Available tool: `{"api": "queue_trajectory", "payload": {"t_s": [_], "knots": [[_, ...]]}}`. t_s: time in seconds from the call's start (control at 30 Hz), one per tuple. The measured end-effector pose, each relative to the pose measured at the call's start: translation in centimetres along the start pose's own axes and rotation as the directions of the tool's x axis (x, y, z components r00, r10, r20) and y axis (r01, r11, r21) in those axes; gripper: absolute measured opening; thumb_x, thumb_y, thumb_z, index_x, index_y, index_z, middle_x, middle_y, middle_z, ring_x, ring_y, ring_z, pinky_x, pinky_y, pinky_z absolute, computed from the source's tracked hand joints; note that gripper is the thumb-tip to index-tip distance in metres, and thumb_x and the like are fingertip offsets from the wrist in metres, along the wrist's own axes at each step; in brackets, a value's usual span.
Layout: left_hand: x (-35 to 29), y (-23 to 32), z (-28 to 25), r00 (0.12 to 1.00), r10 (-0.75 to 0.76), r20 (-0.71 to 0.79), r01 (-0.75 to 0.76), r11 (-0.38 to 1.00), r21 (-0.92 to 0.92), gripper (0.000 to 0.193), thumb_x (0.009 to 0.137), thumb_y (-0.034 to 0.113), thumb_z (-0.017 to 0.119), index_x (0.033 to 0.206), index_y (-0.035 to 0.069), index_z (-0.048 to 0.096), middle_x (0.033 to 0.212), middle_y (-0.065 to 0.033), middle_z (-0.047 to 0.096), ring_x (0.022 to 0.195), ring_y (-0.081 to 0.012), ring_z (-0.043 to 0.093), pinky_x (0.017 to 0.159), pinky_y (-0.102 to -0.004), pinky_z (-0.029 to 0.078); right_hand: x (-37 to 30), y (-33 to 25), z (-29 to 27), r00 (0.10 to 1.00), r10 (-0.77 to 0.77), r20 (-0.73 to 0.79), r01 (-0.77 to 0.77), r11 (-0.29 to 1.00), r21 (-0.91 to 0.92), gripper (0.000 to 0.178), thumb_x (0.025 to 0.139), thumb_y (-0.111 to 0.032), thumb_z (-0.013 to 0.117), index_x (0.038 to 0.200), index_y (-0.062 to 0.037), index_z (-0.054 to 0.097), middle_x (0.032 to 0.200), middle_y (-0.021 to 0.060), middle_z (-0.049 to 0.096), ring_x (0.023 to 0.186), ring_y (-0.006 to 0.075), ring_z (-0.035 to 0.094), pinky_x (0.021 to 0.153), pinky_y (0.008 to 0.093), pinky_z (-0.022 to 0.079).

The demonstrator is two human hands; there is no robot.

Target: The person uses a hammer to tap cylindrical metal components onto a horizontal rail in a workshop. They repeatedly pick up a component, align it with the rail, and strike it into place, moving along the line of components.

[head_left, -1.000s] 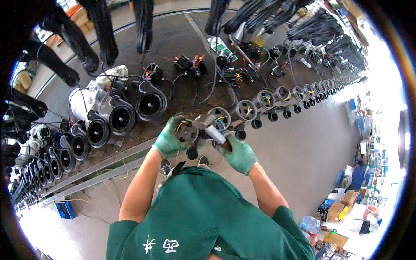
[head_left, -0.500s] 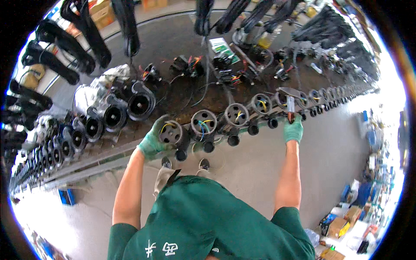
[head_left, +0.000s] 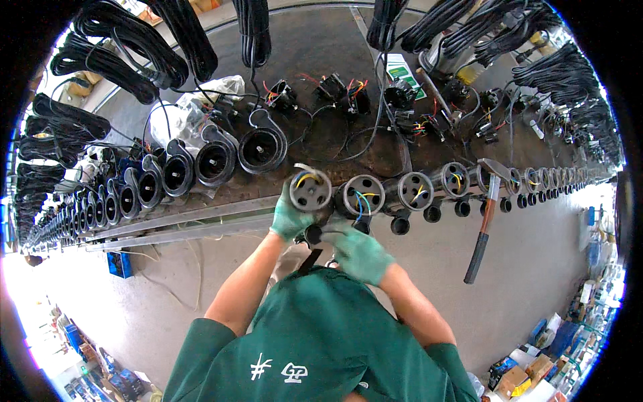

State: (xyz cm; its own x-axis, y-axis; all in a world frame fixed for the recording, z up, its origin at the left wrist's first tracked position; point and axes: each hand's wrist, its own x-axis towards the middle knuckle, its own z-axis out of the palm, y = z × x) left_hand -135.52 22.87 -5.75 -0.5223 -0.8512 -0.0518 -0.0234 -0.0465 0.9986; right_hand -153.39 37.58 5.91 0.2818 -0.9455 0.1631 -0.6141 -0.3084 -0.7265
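My left hand (head_left: 290, 216), in a green glove, is wrapped round the side of a round grey housing (head_left: 311, 193). Yellow wires show in this housing's holed face, and a short black pipe stub (head_left: 313, 234) points toward me below it. My right hand (head_left: 362, 253), gloved too and smeared by motion, is beside that stub; whether its fingers hold anything is unclear. A hammer (head_left: 483, 228) lies farther right, its head on the row of housings and its handle sticking out past the bench edge. The closest neighbouring housing (head_left: 363, 195) has blue and yellow wires.
More round housings line the bench edge to the right. Black snail-shaped casings (head_left: 262, 149) run along the left. Coiled black cables (head_left: 252, 30) hang above the bench (head_left: 315, 60). Small wired parts (head_left: 357, 100) and a white plastic bag (head_left: 175, 127) lie behind the row.
My right hand has let go of the hammer and come left to the housing at my left hand. The hammer rests on the row. My left hand stays on the same housing.
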Motion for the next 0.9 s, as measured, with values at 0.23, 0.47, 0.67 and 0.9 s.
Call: {"api": "queue_trajectory", "payload": {"t_s": [0.23, 0.47, 0.67, 0.9], "knots": [[7.8, 1.3, -0.3, 0.982, -0.077, -0.172, 0.103, 0.984, 0.148, 0.083, 0.077, 0.023, 0.090, 0.142, 0.004, 0.042, 0.129, -0.0104, 0.064, 0.112, -0.0192, 0.062, 0.096, -0.0340, 0.052, 5.9, 3.3, 9.5, 0.952, 0.306, -0.020, -0.283, 0.851, -0.442, 0.044, 0.091, -0.006, 0.054, 0.134, 0.0000, 0.054, 0.139, 0.0214, 0.054, 0.121, 0.0357, 0.060, 0.102, 0.0427, 0.052], [10.4, -0.4, -0.6, 0.984, -0.132, -0.118, 0.136, 0.990, 0.024, 0.085, 0.078, 0.028, 0.091, 0.142, 0.007, 0.040, 0.128, -0.0098, 0.062, 0.113, -0.0225, 0.061, 0.098, -0.0377, 0.051, 8.9, 3.4, 7.7, 0.940, 0.336, 0.055, -0.285, 0.864, -0.415, 0.083, 0.069, -0.021, 0.084, 0.140, 0.0012, 0.046, 0.140, 0.0221, 0.052, 0.129, 0.0397, 0.053, 0.107, 0.0439, 0.049], [10.3, 1.5, -1.5, 0.935, -0.356, -0.009, 0.356, 0.934, 0.024, 0.082, 0.080, 0.034, 0.090, 0.141, 0.005, 0.042, 0.132, -0.0131, 0.061, 0.114, -0.0247, 0.061, 0.096, -0.0400, 0.052, 10.5, 0.0, 4.1, 0.874, 0.446, 0.194, -0.383, 0.877, -0.292, 0.065, 0.076, -0.001, 0.072, 0.138, -0.0021, 0.051, 0.142, 0.0243, 0.049, 0.134, 0.0413, 0.049, 0.113, 0.0440, 0.043], [1.5, -0.3, -5.4, 0.641, -0.696, 0.324, 0.742, 0.454, -0.493, 0.060, 0.101, 0.046, 0.061, 0.145, 0.007, 0.051, 0.135, -0.0132, 0.063, 0.122, -0.0242, 0.061, 0.107, -0.0431, 0.050, 10.9, -3.8, 1.9, 0.949, 0.312, 0.055, -0.315, 0.947, 0.058, 0.064, 0.083, 0.003, 0.068, 0.144, -0.0085, 0.050, 0.142, 0.0264, 0.050, 0.122, 0.0457, 0.057, 0.102, 0.0468, 0.050]]}}
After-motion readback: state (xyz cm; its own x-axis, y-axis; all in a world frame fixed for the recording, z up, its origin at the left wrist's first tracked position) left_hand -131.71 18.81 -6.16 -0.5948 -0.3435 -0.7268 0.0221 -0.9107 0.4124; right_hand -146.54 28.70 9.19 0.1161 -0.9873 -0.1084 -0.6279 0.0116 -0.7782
